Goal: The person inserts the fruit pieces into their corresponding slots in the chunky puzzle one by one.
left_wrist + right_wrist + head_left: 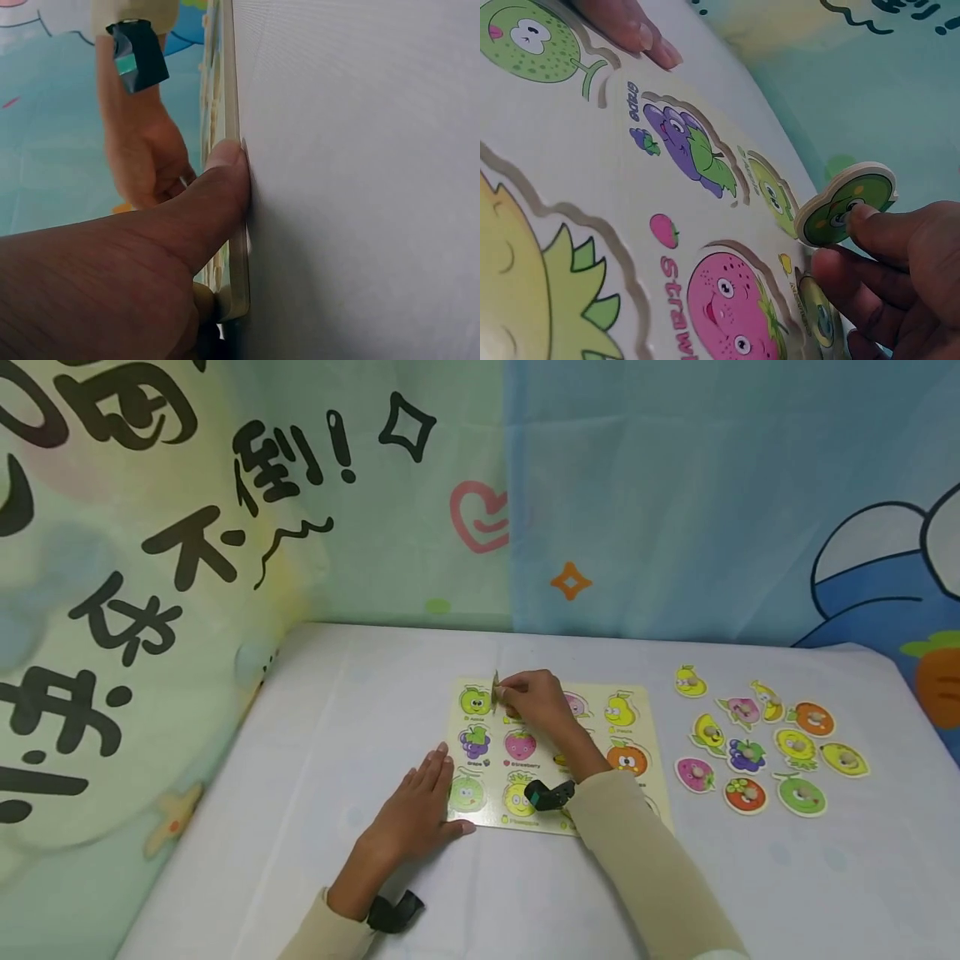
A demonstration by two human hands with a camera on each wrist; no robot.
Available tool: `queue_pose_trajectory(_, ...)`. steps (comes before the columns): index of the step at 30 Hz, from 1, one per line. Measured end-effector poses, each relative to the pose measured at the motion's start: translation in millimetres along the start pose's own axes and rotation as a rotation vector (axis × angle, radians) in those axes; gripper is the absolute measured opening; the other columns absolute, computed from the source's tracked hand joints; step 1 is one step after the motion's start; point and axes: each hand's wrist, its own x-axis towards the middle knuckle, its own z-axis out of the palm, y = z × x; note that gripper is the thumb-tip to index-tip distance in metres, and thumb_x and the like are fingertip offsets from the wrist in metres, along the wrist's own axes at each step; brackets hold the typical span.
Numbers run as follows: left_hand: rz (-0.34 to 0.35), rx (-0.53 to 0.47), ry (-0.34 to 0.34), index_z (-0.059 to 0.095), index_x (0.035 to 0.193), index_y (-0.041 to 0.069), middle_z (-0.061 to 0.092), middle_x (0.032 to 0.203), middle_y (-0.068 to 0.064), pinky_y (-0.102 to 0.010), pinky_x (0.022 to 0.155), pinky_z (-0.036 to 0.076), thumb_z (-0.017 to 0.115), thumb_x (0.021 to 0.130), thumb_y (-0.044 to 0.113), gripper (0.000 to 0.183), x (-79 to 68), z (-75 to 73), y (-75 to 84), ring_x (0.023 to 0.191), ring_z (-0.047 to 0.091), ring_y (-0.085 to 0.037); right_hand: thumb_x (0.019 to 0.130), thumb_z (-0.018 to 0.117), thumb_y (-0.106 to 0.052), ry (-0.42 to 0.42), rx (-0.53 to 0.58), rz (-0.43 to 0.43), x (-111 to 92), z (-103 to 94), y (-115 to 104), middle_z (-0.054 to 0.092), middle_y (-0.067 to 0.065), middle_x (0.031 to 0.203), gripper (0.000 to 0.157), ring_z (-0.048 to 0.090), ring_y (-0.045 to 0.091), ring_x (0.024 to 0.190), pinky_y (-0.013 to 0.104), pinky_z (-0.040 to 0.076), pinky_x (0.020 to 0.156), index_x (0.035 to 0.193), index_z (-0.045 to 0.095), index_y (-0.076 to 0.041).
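A fruit puzzle board [493, 793] lies flat, with printed recesses such as grape, strawberry [735, 307] and pineapple. My right hand [536, 702] pinches a green, apple-like puzzle piece [840, 206] between thumb and fingers. It is on edge, raised above the board beside the apple recess [474, 700]; its printed face shows in the right wrist view. My left hand [416, 810] rests at the board's front left corner, fingers straight along the left side. In the left wrist view its thumb [217, 187] presses the board's front edge.
Several loose fruit pieces lie on the white cloth right of the board, among them a tomato [746, 795], grapes [746, 756] and a pear [690, 682]. A printed backdrop [637, 502] rises behind the table and along its left side.
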Motion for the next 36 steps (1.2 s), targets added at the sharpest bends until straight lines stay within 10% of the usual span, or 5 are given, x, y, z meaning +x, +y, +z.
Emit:
queue_pose_trajectory(21, 0.007, 0.005, 0.003, 0.023, 0.152, -0.004, 0.011, 0.16, -0.018, -0.048, 0.113, 0.023, 0.065, 0.088, 0.052, 0.095, -0.5, 1.0, -3.5, 0.146, 0.013, -0.032, 0.096, 0.062, -0.02, -0.114, -0.464, -0.059, 12, 14.9, -35, 0.066, 0.01, 0.112, 0.021, 0.059, 0.026, 0.101, 0.041, 0.048, 0.086, 0.106, 0.072, -0.005)
queue_pose_trajectory(36, 0.015, -0.003, -0.008, 0.022, 0.152, -0.004, 0.009, 0.161, -0.017, -0.048, 0.114, 0.022, 0.062, 0.089, 0.054, 0.094, 1.2, 0.0, -3.4, 0.147, 0.012, -0.031, 0.095, 0.062, -0.017, -0.047, -0.493, -0.133, 10, 28.9, -27, 0.065, 0.009, 0.104, 0.021, 0.06, 0.024, 0.096, 0.04, 0.049, 0.088, 0.108, 0.073, -0.004)
